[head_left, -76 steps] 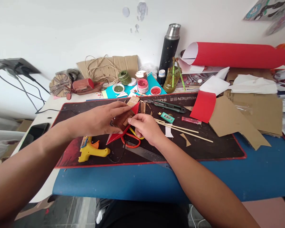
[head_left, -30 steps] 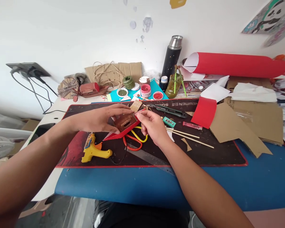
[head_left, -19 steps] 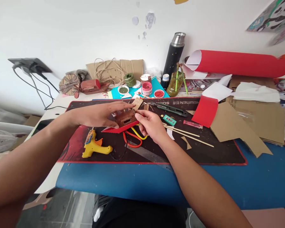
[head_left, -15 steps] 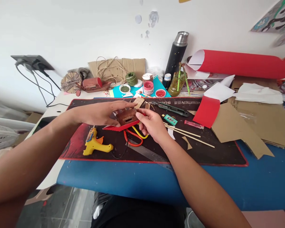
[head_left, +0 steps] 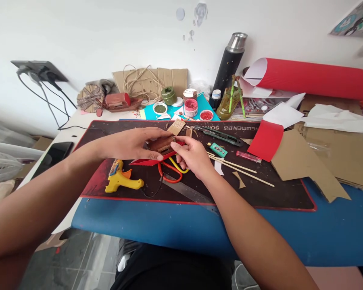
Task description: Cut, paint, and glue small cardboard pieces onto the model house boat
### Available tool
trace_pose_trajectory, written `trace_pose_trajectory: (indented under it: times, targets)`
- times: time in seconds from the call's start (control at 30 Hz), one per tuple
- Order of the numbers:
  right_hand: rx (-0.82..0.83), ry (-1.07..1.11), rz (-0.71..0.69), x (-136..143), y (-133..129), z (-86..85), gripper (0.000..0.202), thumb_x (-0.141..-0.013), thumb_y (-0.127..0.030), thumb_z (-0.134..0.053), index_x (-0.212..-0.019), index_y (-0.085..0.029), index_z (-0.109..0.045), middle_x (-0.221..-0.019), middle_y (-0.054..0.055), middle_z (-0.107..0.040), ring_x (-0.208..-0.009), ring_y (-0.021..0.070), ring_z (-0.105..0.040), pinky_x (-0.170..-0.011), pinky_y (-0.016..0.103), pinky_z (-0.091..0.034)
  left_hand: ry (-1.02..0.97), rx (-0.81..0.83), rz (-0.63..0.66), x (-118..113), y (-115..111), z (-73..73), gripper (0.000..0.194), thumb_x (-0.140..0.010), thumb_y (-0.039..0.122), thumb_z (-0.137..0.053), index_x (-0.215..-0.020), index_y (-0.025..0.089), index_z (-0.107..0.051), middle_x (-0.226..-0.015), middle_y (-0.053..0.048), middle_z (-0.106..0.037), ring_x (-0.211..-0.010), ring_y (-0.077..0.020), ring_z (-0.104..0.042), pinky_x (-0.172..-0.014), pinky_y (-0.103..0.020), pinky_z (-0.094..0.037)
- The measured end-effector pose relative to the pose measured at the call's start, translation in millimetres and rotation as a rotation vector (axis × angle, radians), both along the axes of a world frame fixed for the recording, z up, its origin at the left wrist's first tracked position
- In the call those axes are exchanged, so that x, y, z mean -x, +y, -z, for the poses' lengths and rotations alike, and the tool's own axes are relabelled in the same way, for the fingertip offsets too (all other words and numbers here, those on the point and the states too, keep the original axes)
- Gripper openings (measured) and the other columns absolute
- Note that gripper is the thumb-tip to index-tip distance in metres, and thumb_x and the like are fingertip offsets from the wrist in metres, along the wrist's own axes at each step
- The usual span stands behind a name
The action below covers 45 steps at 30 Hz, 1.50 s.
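A small brown and red model boat (head_left: 159, 146) is held between my two hands, above the dark desk mat. My left hand (head_left: 131, 144) grips it from the left, fingers over the far side and the thumb along the near side. At its right end my right hand (head_left: 192, 156) pinches it between thumb and fingers. Parts of the boat are hidden by the fingers. Just below lie scissors (head_left: 172, 179) with red and yellow handles. A yellow hot glue gun (head_left: 122, 179) rests on the mat to the left.
A utility knife (head_left: 219, 135), a pink lighter (head_left: 248, 156) and thin wooden sticks (head_left: 242, 169) lie right of my hands. Open paint jars (head_left: 190, 107) stand behind, near a black thermos (head_left: 229, 60). Cardboard (head_left: 302, 157) and a red paper roll (head_left: 311, 78) occupy the right side.
My left thumb has slid right along the boat's near side, covering more of it. My right hand keeps its pinch. The camera view has shifted slightly.
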State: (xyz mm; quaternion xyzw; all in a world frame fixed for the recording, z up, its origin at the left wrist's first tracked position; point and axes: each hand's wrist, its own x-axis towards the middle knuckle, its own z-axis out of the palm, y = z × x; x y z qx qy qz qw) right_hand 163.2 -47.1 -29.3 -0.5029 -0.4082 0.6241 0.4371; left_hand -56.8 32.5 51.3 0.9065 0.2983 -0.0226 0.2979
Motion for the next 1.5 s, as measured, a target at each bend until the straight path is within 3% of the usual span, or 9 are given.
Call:
trace_pose_trajectory:
  times: [0.3,0.5,0.7,0.9,1.03,1.5]
  targets:
    - [-0.021,0.013,-0.010,-1,0,5.8,0.031,-0.101,-0.039,-0.074,-0.124,-0.018,-0.068,-0.056,-0.006,-0.064,-0.036,0.0092,-0.053,-0.035,0.018,-0.035,-0.036,0.045,-0.026,4,-1,8.1,0.065,-0.101,0.057,-0.065,-0.160,0.030,-0.054,-0.156,-0.009,-0.064,-0.135,-0.0330,-0.064,-0.105,-0.041,-0.053]
    - [-0.019,0.008,-0.017,0,-1,1.5,0.025,-0.102,-0.030,-0.072,-0.122,-0.016,-0.068,-0.055,-0.007,-0.063,-0.035,0.0083,-0.053,-0.035,0.017,-0.035,-0.051,0.050,-0.015,6,0,9.7,0.063,-0.102,0.052,-0.066,-0.160,0.032,-0.054,-0.155,-0.009,-0.065,-0.134,-0.0333,-0.065,-0.106,-0.042,-0.053]
    - [-0.018,-0.003,-0.022,0,0,0.8,0.024,-0.102,-0.029,-0.072,-0.121,-0.016,-0.068,-0.054,-0.008,-0.063,-0.035,0.0082,-0.053,-0.035,0.017,-0.035,-0.036,0.071,-0.039,5,-2,8.7,0.061,-0.102,0.055,-0.063,-0.160,0.042,-0.054,-0.155,-0.002,-0.067,-0.133,-0.0345,-0.066,-0.107,-0.044,-0.056]
    - [-0.024,-0.009,-0.019,1,-1,1.5,0.022,-0.102,-0.029,-0.073,-0.120,-0.017,-0.068,-0.054,-0.008,-0.062,-0.036,0.0085,-0.053,-0.035,0.017,-0.036,-0.053,0.115,-0.076,7,-9,14.0,0.069,-0.105,0.057,-0.057,-0.169,0.037,-0.041,-0.169,-0.001,-0.054,-0.150,-0.0335,-0.055,-0.124,-0.048,-0.046]
    - [-0.037,-0.015,-0.030,1,-1,2.8,0.024,-0.102,-0.030,-0.073,-0.121,-0.017,-0.068,-0.055,-0.008,-0.063,-0.036,0.0089,-0.054,-0.036,0.018,-0.038,-0.042,0.141,-0.111,9,-14,18.3,0.073,-0.106,0.059,-0.055,-0.172,0.037,-0.034,-0.174,-0.001,-0.046,-0.155,-0.0337,-0.050,-0.127,-0.048,-0.043]
    - [-0.039,-0.013,-0.036,1,-2,2.8,0.025,-0.102,-0.029,-0.073,-0.122,-0.017,-0.066,-0.054,-0.008,-0.062,-0.036,0.0088,-0.053,-0.036,0.018,-0.037,-0.067,0.154,-0.138,11,-16,21.7,0.072,-0.106,0.056,-0.054,-0.172,0.038,-0.033,-0.174,0.000,-0.046,-0.156,-0.0312,-0.050,-0.129,-0.047,-0.041]
